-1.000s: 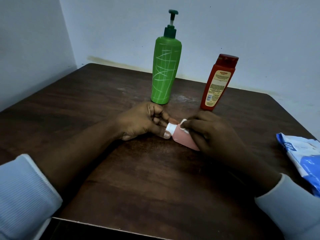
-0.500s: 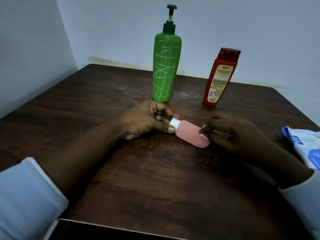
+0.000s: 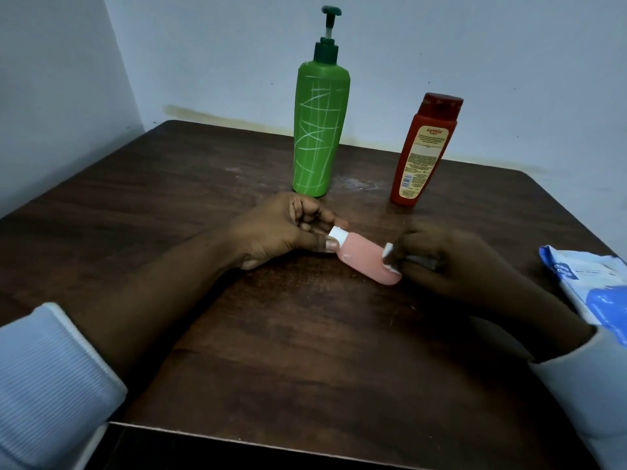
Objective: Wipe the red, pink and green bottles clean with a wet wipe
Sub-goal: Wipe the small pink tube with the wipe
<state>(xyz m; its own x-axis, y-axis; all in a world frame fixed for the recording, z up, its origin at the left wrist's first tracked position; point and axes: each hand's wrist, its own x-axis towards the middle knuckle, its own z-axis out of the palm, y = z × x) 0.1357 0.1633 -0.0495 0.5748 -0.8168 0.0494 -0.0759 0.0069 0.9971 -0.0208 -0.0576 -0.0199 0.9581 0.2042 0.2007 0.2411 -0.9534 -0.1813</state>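
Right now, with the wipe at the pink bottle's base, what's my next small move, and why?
Probably roll the pink bottle with the left hand pinching its cap: the wet wipe in the right hand sits at the base, so other sides likely remain.

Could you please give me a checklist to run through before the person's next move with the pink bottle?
1. Steady hold: left hand pinches the white cap of the pink bottle, which lies on the table. Ok.
2. Wipe ready: right hand holds the wet wipe against the bottle's base end. Ok.
3. Underside of the pink bottle wiped: hidden. Cannot tell.
4. Marks on the green bottle: white streaks across its front. Not ok.
5. Stance of the red bottle: upright, clear of both hands. Ok.
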